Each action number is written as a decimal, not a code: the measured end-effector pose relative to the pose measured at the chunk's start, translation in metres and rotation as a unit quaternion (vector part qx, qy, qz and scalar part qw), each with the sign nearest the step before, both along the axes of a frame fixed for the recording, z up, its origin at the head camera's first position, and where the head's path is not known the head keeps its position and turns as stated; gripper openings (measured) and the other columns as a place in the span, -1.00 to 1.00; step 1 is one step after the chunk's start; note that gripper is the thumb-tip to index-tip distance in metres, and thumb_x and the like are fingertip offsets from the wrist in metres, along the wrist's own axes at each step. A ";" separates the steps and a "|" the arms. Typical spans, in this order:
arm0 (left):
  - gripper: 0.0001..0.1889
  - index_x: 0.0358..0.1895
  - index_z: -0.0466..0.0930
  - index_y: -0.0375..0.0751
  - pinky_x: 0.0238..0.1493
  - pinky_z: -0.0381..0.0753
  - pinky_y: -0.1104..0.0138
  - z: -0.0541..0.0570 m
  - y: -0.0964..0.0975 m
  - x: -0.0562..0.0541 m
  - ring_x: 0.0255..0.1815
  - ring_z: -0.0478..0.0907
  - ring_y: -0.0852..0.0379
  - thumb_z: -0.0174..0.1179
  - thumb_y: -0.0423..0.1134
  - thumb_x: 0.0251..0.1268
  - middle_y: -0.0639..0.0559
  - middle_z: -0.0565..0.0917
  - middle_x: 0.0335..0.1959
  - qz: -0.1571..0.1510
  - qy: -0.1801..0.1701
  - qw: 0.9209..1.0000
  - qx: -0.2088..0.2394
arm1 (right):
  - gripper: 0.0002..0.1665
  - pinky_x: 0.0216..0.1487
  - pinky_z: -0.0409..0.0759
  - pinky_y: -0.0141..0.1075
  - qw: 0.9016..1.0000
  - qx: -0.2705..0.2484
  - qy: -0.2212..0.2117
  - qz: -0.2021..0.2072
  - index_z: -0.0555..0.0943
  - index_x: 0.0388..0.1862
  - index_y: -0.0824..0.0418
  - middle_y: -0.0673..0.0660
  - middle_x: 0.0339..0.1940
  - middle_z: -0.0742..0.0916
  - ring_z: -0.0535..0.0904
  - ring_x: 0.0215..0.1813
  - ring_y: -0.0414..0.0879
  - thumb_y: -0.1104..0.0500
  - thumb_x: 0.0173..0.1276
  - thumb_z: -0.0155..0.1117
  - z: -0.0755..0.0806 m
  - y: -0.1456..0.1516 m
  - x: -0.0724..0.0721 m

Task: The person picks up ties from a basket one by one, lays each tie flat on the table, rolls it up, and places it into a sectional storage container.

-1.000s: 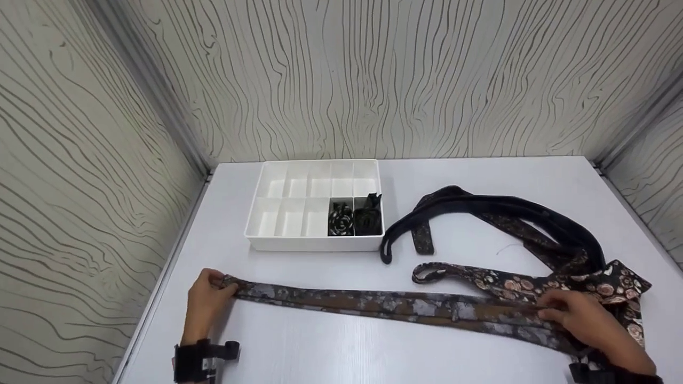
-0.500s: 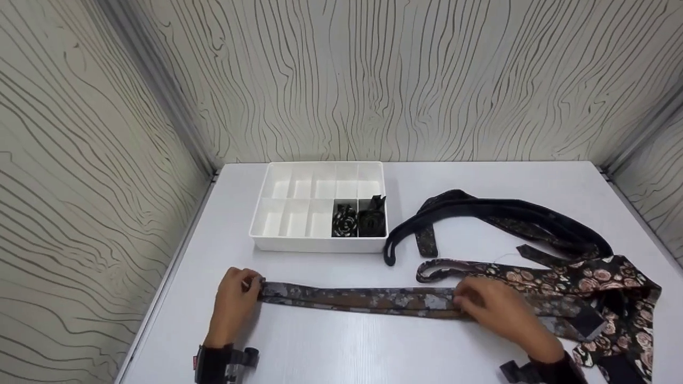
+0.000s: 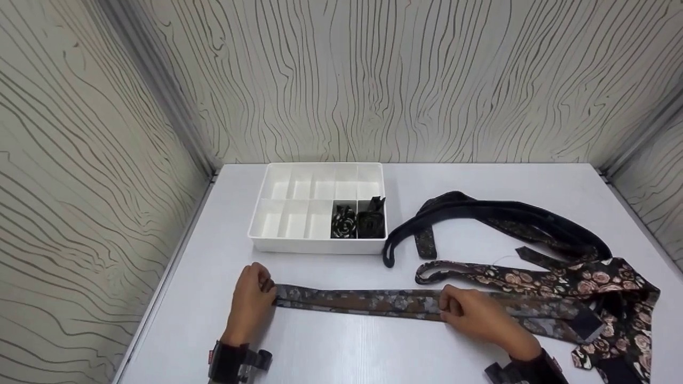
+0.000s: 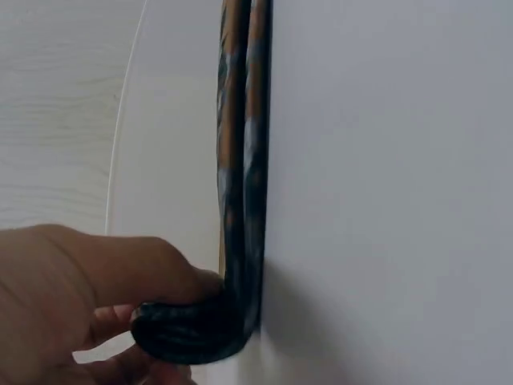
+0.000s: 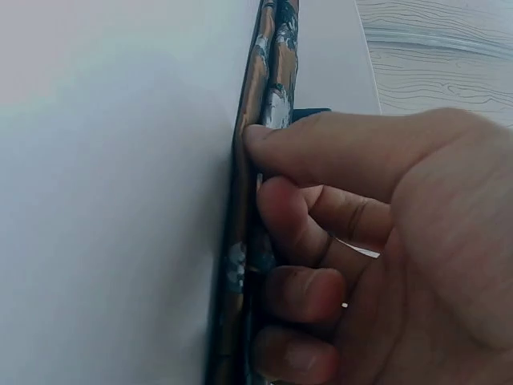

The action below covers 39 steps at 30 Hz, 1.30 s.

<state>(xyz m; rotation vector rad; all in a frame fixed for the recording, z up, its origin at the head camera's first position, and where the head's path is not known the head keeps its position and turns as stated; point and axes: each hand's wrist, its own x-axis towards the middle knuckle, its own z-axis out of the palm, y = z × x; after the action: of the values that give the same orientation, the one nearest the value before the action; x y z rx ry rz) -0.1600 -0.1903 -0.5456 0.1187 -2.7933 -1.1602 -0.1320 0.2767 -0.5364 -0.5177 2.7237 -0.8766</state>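
Note:
A grey and brown patterned necktie (image 3: 363, 302), folded lengthwise, stretches across the front of the white table. At its left end my left hand (image 3: 248, 304) pinches the necktie. In the left wrist view that end is bent over into a short curl (image 4: 188, 330) between thumb and fingers. My right hand (image 3: 476, 318) holds the necktie farther along, thumb and index finger at its edge in the right wrist view. The wide end of the necktie (image 3: 555, 320), with a dark tip, lies beyond my right hand, next to a rose-patterned necktie (image 3: 592, 280).
Behind the necktie stands a white divided box (image 3: 315, 245); two front-right compartments hold rolled dark ties, one striped roll (image 3: 344, 223) and one black roll (image 3: 371, 224). A dark navy necktie (image 3: 512, 209) lies looped at the right. Patterned walls border the table.
My left hand has moved right with the necktie's end as it curls over. My right hand has slid left along the necktie, uncovering its wide end.

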 end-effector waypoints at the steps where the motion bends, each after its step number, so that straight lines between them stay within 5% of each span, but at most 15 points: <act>1: -0.78 -0.17 0.55 -0.24 -0.17 0.49 0.30 0.000 0.003 0.001 -0.19 0.48 0.08 0.39 -0.47 0.23 -0.04 0.55 -0.25 -0.005 -0.001 1.000 0.002 | -0.82 -0.42 0.38 -0.39 1.000 -0.004 -0.002 0.003 0.61 -0.21 0.00 -0.15 -0.48 0.57 0.39 -0.47 -0.36 0.16 0.36 0.48 0.000 0.000 0.000; 8: -0.91 -0.12 0.66 -0.30 -0.23 0.48 0.31 -0.001 0.006 0.006 -0.26 0.51 0.10 0.30 -0.43 0.37 -0.06 0.62 -0.30 -0.007 0.030 1.000 -0.006 | -0.81 -0.42 0.37 -0.38 1.000 0.021 0.001 0.011 0.60 -0.25 -0.01 -0.17 -0.49 0.57 0.37 -0.47 -0.35 0.15 0.33 0.50 0.007 -0.006 -0.002; 15: -0.79 -0.09 0.58 -0.29 -0.27 0.45 0.31 -0.002 0.015 0.004 -0.27 0.45 0.10 0.37 -0.37 0.28 -0.07 0.51 -0.26 0.008 -0.003 1.000 -0.002 | -0.86 -0.40 0.39 -0.39 0.996 0.050 0.063 0.037 0.66 -0.31 -0.08 -0.24 -0.52 0.58 0.38 -0.46 -0.38 0.09 0.32 0.51 0.020 -0.048 -0.010; 21: -0.75 -0.18 0.53 -0.21 -0.25 0.50 0.35 -0.001 0.033 -0.001 -0.25 0.45 0.13 0.35 -0.52 0.15 -0.01 0.48 -0.25 -0.032 0.020 0.999 -0.001 | -0.92 -0.33 0.49 -0.40 0.990 0.018 0.088 0.106 0.70 -0.22 -0.01 -0.20 -0.39 0.67 0.47 -0.39 -0.38 0.11 0.39 0.47 0.020 -0.116 -0.019; 29: -0.77 -0.28 0.59 -0.17 -0.23 0.51 0.41 -0.005 0.049 -0.002 -0.22 0.45 0.21 0.40 -0.56 0.19 0.06 0.45 -0.20 -0.100 0.057 0.993 -0.028 | -0.67 0.15 0.67 -0.26 0.966 0.007 0.160 0.201 0.67 0.11 0.09 0.01 0.12 0.70 0.59 0.13 -0.12 0.12 0.41 0.46 0.008 -0.196 -0.030; 33: -0.81 -0.21 0.58 -0.16 -0.21 0.47 0.38 -0.008 0.049 -0.004 -0.24 0.42 0.20 0.42 -0.46 0.30 0.08 0.53 -0.29 -0.120 0.056 0.991 -0.031 | -0.51 0.36 0.59 -0.21 0.968 -0.029 0.140 0.208 0.59 0.29 0.11 0.03 0.30 0.68 0.52 0.27 -0.08 0.16 0.41 0.44 -0.003 -0.213 -0.037; 39: -0.72 -0.05 0.54 -0.21 -0.17 0.48 0.35 -0.003 0.032 -0.006 -0.21 0.45 0.13 0.44 -0.28 0.32 -0.01 0.59 -0.25 -0.174 -0.015 0.985 0.002 | -0.35 0.27 0.59 -0.25 0.980 -0.066 0.055 0.181 0.49 0.40 -0.12 -0.07 0.30 0.62 0.44 0.21 -0.21 0.12 0.35 0.44 -0.017 -0.211 -0.036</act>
<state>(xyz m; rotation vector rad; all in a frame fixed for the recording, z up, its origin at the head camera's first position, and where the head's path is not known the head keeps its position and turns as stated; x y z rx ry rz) -0.1660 -0.1588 -0.5489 -0.3703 -2.9154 -1.2387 -0.1684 0.0654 -0.5530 -1.0785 2.5526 -0.9543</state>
